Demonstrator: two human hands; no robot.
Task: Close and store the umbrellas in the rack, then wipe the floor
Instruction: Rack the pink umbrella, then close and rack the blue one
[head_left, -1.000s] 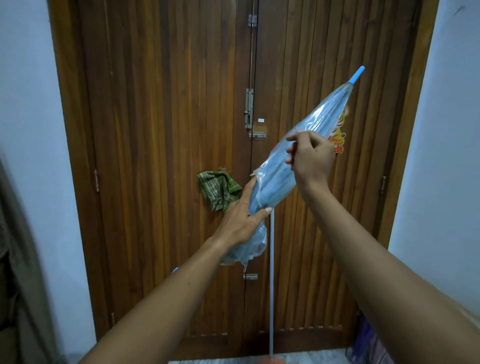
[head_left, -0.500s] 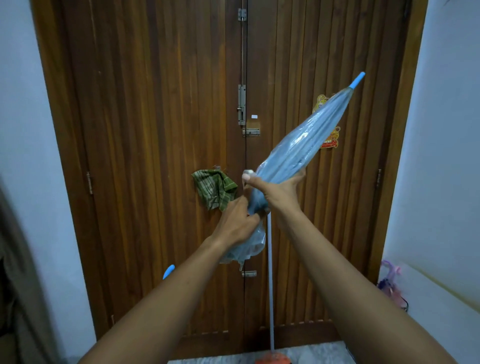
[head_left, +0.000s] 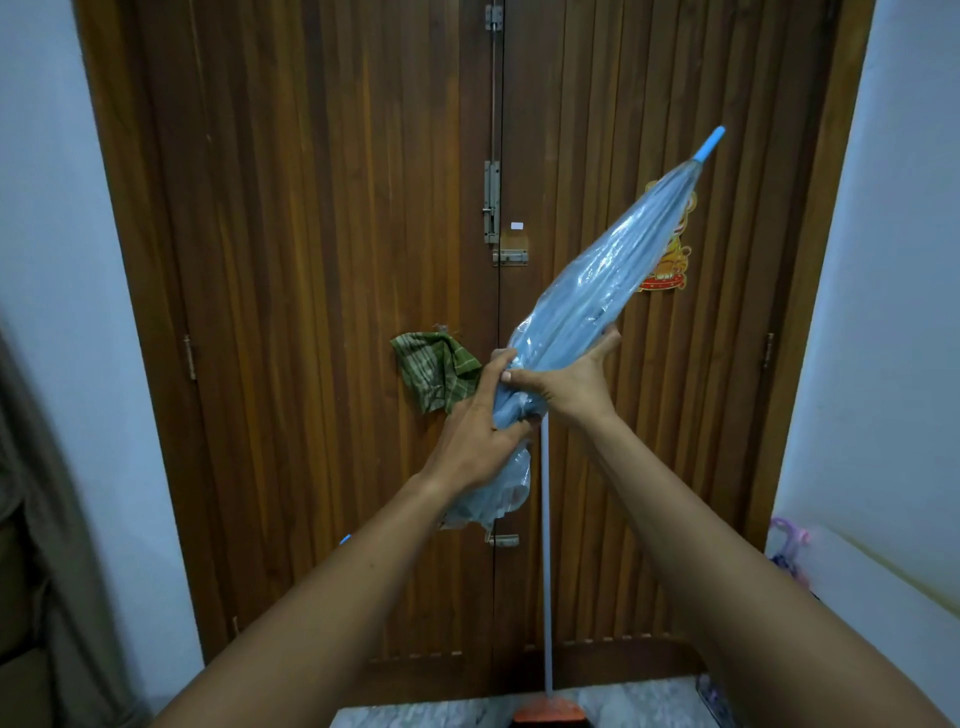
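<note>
Head view: wooden double door (head_left: 311, 312), white walls (head_left: 893, 312), marble floor (head_left: 415, 719).

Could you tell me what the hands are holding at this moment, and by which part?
Both hands grip the folded blue umbrella around its gathered lower canopy: the left hand below, the right hand just above it.
</note>
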